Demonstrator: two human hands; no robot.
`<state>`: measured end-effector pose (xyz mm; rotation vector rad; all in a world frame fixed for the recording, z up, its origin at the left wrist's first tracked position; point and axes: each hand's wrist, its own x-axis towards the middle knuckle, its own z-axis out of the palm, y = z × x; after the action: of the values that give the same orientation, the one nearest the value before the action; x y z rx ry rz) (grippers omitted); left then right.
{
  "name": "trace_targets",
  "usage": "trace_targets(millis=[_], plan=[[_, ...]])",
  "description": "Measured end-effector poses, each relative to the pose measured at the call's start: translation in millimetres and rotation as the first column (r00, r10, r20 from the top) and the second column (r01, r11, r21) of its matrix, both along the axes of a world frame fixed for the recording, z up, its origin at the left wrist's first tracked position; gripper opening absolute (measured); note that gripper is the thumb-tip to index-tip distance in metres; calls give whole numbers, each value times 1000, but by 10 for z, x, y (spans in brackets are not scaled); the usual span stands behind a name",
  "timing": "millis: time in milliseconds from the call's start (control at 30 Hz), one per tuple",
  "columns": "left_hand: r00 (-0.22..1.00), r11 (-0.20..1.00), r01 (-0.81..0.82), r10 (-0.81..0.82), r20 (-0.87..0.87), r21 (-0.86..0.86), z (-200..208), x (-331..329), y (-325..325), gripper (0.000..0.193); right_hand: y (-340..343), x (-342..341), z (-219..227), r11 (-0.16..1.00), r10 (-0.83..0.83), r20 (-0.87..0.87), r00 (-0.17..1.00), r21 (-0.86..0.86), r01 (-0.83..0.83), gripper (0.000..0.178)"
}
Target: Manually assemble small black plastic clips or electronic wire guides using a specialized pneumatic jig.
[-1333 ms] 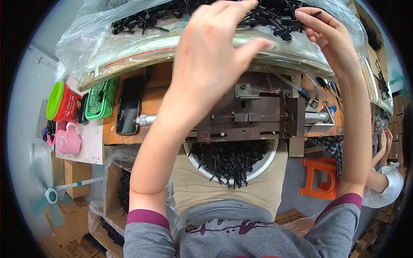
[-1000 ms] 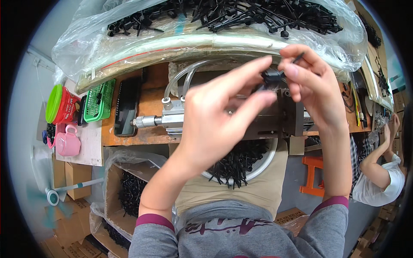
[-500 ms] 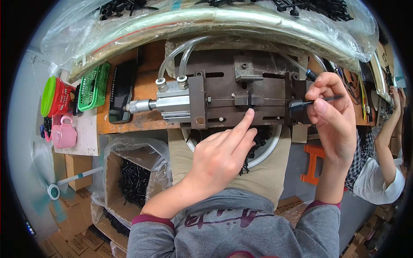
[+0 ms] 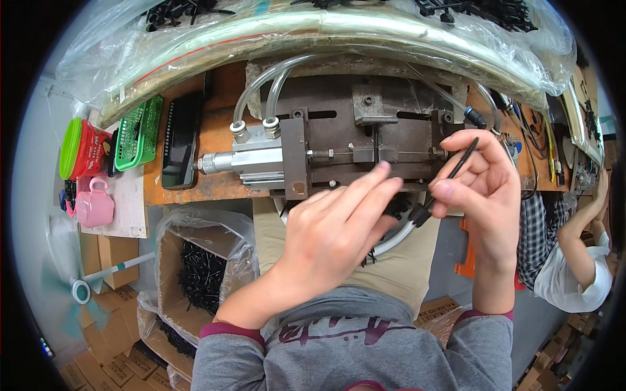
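My right hand (image 4: 486, 189) pinches a thin black plastic part (image 4: 450, 176) in front of the right end of a dark metal press fixture (image 4: 365, 143). My left hand (image 4: 336, 228) hovers with fingers spread just below the fixture's middle, holding nothing I can see. A silver air cylinder (image 4: 244, 156) with clear hoses (image 4: 261, 85) sits on the fixture's left side. Under my hands a white bowl (image 4: 398, 234) holds more black parts, mostly hidden.
A plastic-wrapped tray of black parts (image 4: 313, 26) runs along the far edge. A green basket (image 4: 137, 133), a red and green container (image 4: 81, 146) and a pink cup (image 4: 94, 205) stand left. A lined cardboard box of black parts (image 4: 199, 270) sits below. Another person (image 4: 574, 254) works at right.
Both hands came down from the tray of parts at the top to the fixture. My right hand now holds one black part, and my left hand has drawn in beside it.
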<state>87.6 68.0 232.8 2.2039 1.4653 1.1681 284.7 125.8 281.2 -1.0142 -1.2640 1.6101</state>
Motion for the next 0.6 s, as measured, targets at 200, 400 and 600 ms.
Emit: trace_targets(millis=[200,400,600], plan=[[972,995,30,-52,228,100,300,-180,-128,44,141,-313,152,982,186,-34,982,28,-185,50],[997,996,-33,28,66,82,113,-131,-120,35,1087,-641,528,297,-519,515,682,857,-421,21],[975,992,-46,71,-209,121,-160,82,-56,28,1818,-1051,582,30,-661,657,362,506,-862,10]])
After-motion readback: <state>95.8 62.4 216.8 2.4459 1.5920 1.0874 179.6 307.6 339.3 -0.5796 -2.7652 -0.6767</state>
